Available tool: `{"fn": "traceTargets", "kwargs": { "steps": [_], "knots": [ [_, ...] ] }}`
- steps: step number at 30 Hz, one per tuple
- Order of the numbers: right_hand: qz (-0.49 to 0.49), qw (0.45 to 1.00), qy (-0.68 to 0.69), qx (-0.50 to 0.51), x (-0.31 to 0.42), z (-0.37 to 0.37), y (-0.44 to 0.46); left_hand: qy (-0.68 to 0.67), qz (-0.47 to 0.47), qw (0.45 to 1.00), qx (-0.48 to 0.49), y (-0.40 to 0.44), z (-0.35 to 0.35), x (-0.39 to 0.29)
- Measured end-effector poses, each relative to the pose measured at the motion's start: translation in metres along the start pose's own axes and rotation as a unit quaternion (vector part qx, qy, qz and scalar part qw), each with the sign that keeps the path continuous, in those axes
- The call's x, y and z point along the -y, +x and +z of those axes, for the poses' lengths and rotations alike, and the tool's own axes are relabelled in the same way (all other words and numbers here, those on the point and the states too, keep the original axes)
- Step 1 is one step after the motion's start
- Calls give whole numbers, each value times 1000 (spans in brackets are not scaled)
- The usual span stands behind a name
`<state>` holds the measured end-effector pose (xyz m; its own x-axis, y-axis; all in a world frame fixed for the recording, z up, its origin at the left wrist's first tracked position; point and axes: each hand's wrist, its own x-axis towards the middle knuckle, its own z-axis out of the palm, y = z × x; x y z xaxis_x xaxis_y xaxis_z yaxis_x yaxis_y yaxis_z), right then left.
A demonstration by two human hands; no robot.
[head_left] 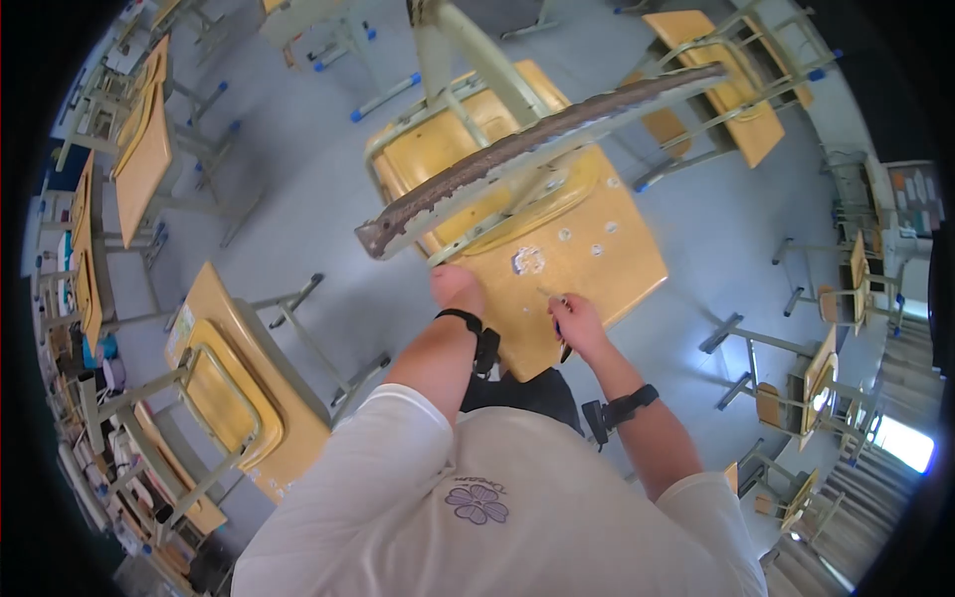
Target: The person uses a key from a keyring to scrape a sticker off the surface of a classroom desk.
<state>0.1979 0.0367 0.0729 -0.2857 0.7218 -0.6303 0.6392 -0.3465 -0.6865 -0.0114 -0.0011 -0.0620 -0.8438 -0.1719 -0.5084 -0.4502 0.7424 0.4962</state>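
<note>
My right hand (577, 324) is closed round a small, thin tool, perhaps a screwdriver or pen, whose light tip points at the yellow desktop (622, 244). Several whitish worn patches (529, 261) mark that desktop. My left hand (453, 283) is at the desktop's left edge, beside the metal frame; its fingers are mostly hidden. Across the desk, above my hands, runs a metal bar (542, 139) with peeling brown paint, part of an upturned frame. A yellow chair (408, 164) lies under that frame on the desktop.
Desks with chairs on them stand on the left (209, 289) and at the upper right (756, 119). More desks (821, 368) are at the right, near a curtain (900, 398). The grey floor (328, 219) shows between them.
</note>
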Motion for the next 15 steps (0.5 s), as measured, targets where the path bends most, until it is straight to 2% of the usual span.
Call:
{"fn": "traceTargets", "kwargs": {
  "steps": [1, 3, 4, 6, 7, 9, 10, 12, 15],
  "knots": [
    [-12, 1000, -20, 10, -6, -4, -7, -12, 8, 1000, 11, 5, 5, 6],
    [-32, 999, -40, 4, -12, -15, -20, -136, -49, 988, 60, 14, 5, 10],
    [-28, 998, -59, 26, -16, -20, -28, -143, -40, 986, 70, 18, -4, 13],
    [-34, 996, -78, 39, -11, -33, -40, -92, 62, 979, 170, 31, -28, 17],
    [-23, 995, -86, 38, -6, -40, -47, -99, 71, 977, 173, 39, -44, 21],
    [-20, 996, -85, 30, 2, -50, -57, -43, 155, 908, 387, 55, -78, 23],
    [-32, 995, -91, 26, 5, -55, -60, -40, 167, 905, 388, 57, -99, 16],
    [-45, 995, -89, 18, 11, -63, -70, 5, 49, 842, 537, 54, -148, 4],
    [-86, 989, -114, 34, 28, -70, -83, 34, 102, 837, 536, 43, -179, -14]
  ]
}}
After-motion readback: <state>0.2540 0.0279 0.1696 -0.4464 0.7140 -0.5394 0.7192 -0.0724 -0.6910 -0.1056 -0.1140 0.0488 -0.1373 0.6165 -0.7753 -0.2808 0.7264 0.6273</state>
